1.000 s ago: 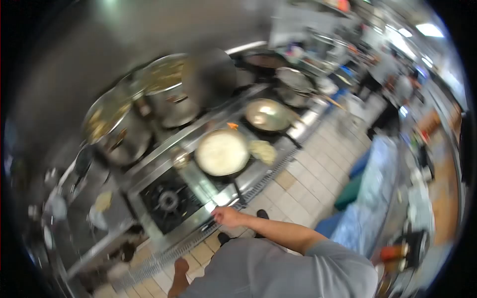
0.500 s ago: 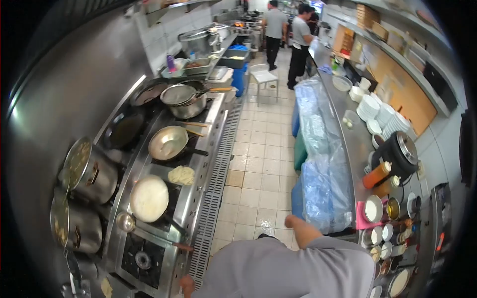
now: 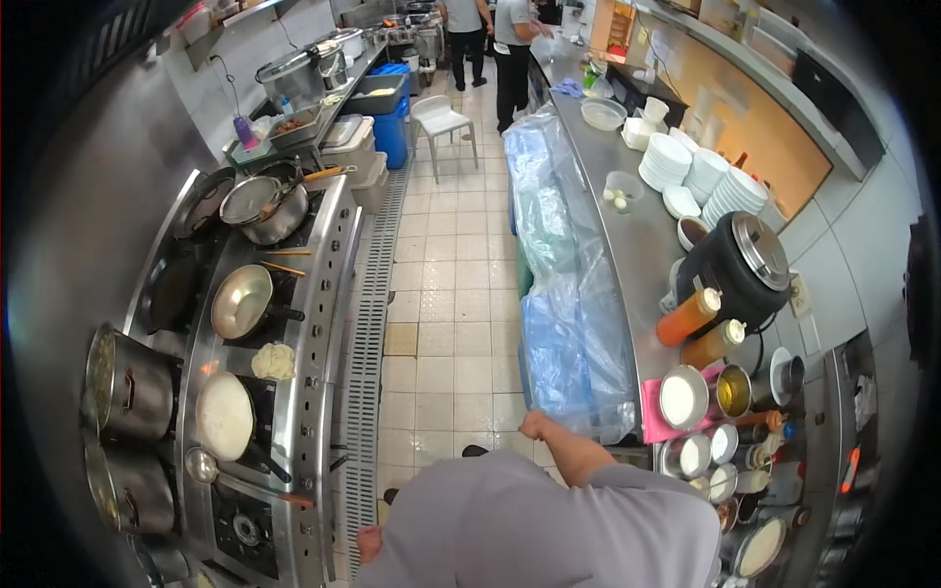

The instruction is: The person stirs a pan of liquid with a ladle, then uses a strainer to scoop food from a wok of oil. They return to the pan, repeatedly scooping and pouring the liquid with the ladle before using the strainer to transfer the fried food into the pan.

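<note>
My right hand (image 3: 534, 424) hangs low, its fingers curled in with nothing showing in them. It is over the tiled floor, close to the plastic-wrapped blue bins (image 3: 554, 343) under the right counter. My left hand (image 3: 370, 544) shows only in part beside my body, above the floor grate (image 3: 363, 392) and near the stove front; its fingers are hidden. On the stove, a pan filled with something white (image 3: 225, 416) stands next to a ladle (image 3: 202, 465). An off-white clump (image 3: 273, 362) lies behind that pan, and beyond it sits a metal wok (image 3: 242, 301).
Tall pots (image 3: 147, 387) line the stove's back. A white stool (image 3: 440, 120) stands in the aisle, with two people (image 3: 512, 49) beyond. The right counter (image 3: 613, 196) carries stacked bowls (image 3: 667, 157), a black soup warmer (image 3: 730, 274), squeeze bottles (image 3: 688, 317) and sauce containers (image 3: 683, 397).
The view has turned to the right and the stove now sits further left. My right hand stays low beside the bins; my left stays at my side.
</note>
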Motion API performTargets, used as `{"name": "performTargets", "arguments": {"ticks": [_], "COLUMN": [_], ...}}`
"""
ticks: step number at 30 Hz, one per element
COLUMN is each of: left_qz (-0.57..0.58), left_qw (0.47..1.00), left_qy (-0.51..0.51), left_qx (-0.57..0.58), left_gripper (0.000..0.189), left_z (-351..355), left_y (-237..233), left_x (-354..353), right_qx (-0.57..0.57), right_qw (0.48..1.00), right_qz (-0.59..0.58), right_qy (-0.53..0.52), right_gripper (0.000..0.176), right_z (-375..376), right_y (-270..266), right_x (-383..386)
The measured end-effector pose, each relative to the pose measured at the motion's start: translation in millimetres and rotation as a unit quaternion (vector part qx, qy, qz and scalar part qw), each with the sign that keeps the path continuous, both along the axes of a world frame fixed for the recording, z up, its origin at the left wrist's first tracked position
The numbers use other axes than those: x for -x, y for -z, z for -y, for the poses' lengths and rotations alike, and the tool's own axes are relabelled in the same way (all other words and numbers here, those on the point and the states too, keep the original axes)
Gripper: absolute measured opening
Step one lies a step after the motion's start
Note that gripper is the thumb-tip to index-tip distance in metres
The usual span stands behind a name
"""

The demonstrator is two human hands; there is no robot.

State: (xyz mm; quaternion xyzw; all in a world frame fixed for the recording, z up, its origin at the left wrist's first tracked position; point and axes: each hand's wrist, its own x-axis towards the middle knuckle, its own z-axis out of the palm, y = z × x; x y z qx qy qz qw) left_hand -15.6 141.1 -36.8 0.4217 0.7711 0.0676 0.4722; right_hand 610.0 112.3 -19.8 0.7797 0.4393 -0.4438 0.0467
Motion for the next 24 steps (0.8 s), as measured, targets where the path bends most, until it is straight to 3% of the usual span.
{"name": "performTargets", "arguments": {"ticks": [2,4,5,7,10,12,13,15,17,20,21,22,23,24], "left_qz": [-0.010,-0.074,-0.079,-0.051,0.109,-0.028,-0.042,-0.017,0.017,0.055,0.061,0.036,0.076,0.059], "left_qw": [0.999,0.986,0.987,0.995,0.967,0.986,0.990,0.998,0.998,0.990,0.984,0.981,0.982,0.981], "left_qy": [-0.026,0.142,0.133,-0.027,-0.062,-0.116,-0.108,-0.064,-0.041,-0.063,-0.115,-0.071,-0.148,-0.168], "left_qx": [-0.015,-0.038,-0.036,-0.085,-0.220,-0.114,-0.078,-0.013,0.038,0.110,0.121,0.180,0.087,0.079], "left_gripper": [0.019,0.014,0.014,0.012,0.011,0.011,0.014,0.019,0.024,0.033,0.035,0.040,0.040,0.037], "left_z": [1,-8,-5,-7,-11,7,15,42,75,106,139,128,128,122], "left_y": [-27,-66,-70,-60,-3,-22,-29,-37,-40,-45,-57,-39,-71,-76], "left_x": [-22,-39,-43,-43,7,-12,-19,-23,-26,-40,-52,-44,-68,-75], "right_qx": [-0.034,-0.051,-0.050,0.043,0.027,0.014,0.030,0.050,-0.039,-0.009,-0.148,-0.168,-0.223,0.000], "right_qw": [0.999,0.995,0.994,0.991,0.995,0.995,0.997,0.997,0.998,0.979,0.983,0.924,0.854,0.969], "right_qz": [-0.013,-0.055,-0.061,-0.103,-0.035,-0.011,-0.003,0.002,0.029,0.087,0.022,0.098,0.168,-0.017], "right_qy": [-0.029,-0.065,-0.074,-0.078,-0.087,-0.098,-0.072,-0.050,-0.039,-0.184,-0.106,-0.328,-0.439,-0.248], "right_gripper": [0.042,0.044,0.044,0.046,0.048,0.046,0.045,0.044,0.038,0.034,0.042,0.029,0.023,0.032], "right_z": [-4,-7,-8,-9,3,3,-2,-1,-5,-3,9,17,30,34], "right_y": [4,51,41,11,27,-9,-4,-11,-63,-9,29,68,83,112], "right_x": [7,12,11,8,-13,-31,-41,-60,-66,-83,-87,-96,-100,-107]}}
